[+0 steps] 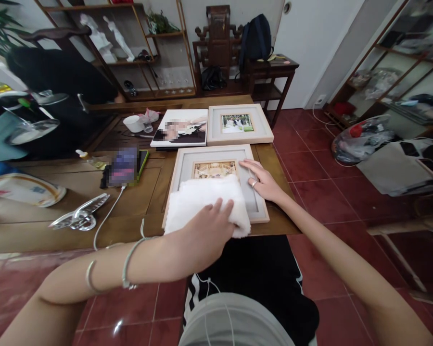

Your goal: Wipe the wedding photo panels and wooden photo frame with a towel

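A light wooden picture frame (255, 211) lies flat at the near edge of the wooden table (144, 202), holding a small photo (214, 169). A white cloth (202, 199) is spread over the frame's lower glass. My left hand (205, 230) presses down on the cloth with fingers closed onto it. Flat on the frame's right side rests my right hand (261, 180), fingers stretched out, a ring on one finger.
Behind it lie a second framed photo (238, 124) and a frameless print (180, 128). A phone (124, 166) with a white cable, a hair clip (80, 216), a cup (134, 123) and a plate (21, 188) sit to the left. Shelves, a carved chair and a backpack stand behind.
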Motion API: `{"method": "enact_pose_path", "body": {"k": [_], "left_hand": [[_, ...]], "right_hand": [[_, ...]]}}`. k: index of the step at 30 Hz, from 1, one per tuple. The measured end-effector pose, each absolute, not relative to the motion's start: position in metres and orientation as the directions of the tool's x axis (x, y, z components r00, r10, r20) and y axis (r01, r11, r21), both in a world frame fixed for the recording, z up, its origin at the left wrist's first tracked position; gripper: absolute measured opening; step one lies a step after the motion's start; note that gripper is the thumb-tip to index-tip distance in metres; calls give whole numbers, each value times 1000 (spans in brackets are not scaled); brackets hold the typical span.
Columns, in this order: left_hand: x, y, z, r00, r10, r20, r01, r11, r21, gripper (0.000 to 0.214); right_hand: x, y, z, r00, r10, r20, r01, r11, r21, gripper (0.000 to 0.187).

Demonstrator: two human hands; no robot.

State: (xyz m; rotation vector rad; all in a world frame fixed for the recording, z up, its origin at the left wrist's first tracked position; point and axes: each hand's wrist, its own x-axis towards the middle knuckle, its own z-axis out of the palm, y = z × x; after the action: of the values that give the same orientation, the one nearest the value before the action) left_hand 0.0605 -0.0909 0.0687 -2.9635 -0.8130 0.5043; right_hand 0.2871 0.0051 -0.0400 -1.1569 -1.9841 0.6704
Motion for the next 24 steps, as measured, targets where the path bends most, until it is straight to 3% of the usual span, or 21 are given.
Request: {"method": "enact_pose_path", "body": {"k": [7,13,17,24], "left_hand": [[67,-70,38,731,670,-129,650,-741,-168,35],[78,1,22,483,875,20,867,-475,-149,41],[81,28,23,517,855,46,852,-508,-127,46],[81,8,36,659,726,-197,719,-685,-115,44]], "right_hand": [[288,6,-41,-335,881,334,511,468,-721,63],[290,7,-43,-346,867,359,506,494,-707,63],[290,7,-43,-344,869,355,514,490,-704,62],[290,8,-41,-362,865,348,503,496,-708,64]]}}
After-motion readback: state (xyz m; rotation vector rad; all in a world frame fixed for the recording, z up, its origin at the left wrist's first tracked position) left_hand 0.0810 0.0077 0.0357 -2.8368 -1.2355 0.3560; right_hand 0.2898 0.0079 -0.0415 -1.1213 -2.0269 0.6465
